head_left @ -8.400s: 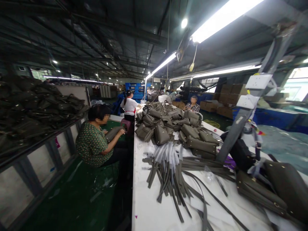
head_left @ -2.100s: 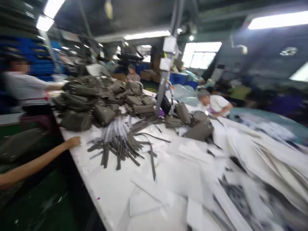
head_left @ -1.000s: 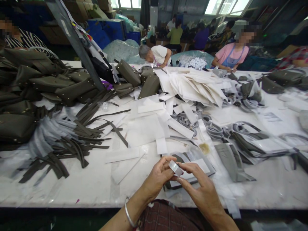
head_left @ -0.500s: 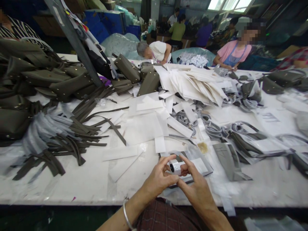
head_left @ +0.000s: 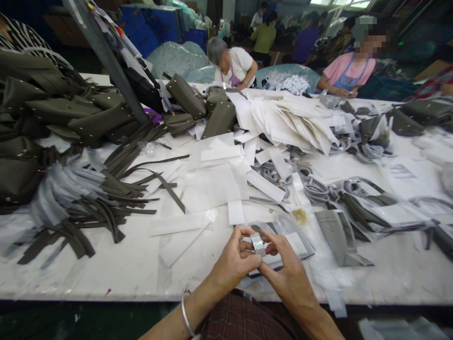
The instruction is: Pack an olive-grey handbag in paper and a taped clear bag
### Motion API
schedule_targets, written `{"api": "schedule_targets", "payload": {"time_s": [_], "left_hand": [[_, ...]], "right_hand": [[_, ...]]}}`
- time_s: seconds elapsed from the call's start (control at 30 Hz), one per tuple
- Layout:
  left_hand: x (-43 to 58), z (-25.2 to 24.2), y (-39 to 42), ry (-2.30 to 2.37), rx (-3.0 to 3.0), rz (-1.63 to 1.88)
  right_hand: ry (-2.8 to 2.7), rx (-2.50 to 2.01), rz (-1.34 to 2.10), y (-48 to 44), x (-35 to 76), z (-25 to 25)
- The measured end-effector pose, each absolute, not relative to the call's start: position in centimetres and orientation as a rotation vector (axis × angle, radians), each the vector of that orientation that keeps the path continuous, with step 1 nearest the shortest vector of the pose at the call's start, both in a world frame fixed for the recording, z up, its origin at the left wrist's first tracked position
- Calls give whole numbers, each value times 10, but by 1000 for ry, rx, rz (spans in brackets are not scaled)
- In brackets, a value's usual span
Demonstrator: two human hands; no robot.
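Note:
My left hand (head_left: 234, 257) and my right hand (head_left: 286, 274) meet just above the near edge of a white table (head_left: 116, 269). Together they pinch a small silvery printed strip (head_left: 258, 243) between thumbs and fingertips. A silver bangle (head_left: 186, 315) circles my left wrist. Under the hands lies a clear plastic sleeve (head_left: 293, 241) over a dark flat piece.
Olive straps (head_left: 116, 198) fan out at the left beside heaped olive bags (head_left: 71, 118). White paper sheets (head_left: 283, 118) pile up in the middle, grey wrapped handles (head_left: 314, 189) to the right. A slanted metal post (head_left: 106, 56) rises at the back left. Other people (head_left: 233, 61) work across the table.
The view swung from the aisle and bag pile down to my hands. Over the last second the strip turned and lifted slightly between my fingers.

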State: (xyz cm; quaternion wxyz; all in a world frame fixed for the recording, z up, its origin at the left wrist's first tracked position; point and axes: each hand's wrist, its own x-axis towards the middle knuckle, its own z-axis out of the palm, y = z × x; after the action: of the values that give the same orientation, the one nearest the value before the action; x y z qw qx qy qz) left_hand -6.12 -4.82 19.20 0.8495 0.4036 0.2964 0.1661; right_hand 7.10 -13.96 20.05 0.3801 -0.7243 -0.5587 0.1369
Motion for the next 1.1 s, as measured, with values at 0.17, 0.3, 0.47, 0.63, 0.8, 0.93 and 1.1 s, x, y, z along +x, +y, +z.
{"api": "schedule_targets", "payload": {"time_s": [0.17, 0.3, 0.47, 0.63, 0.8, 0.93, 1.1], "left_hand": [[-64, 188, -45, 735, 934, 377], [-73, 189, -33, 597, 946, 315], [-76, 195, -25, 536, 852, 272], [-73, 196, -26, 543, 749, 270], [-71, 194, -27, 528, 658, 283], [-71, 191, -29, 518, 621, 297], [-70, 189, -29, 559, 587, 285]], "right_hand": [[-1391, -1809, 318, -136, 75, 205], [-1439, -1715, 519, -134, 91, 212], [-1484, -1655, 674, -134, 101, 212], [-1506, -1684, 719, -133, 98, 209], [-1542, -1682, 693, -132, 99, 209], [-1567, -1700, 691, -132, 100, 207], [-1590, -1686, 753, -131, 100, 209]]}}
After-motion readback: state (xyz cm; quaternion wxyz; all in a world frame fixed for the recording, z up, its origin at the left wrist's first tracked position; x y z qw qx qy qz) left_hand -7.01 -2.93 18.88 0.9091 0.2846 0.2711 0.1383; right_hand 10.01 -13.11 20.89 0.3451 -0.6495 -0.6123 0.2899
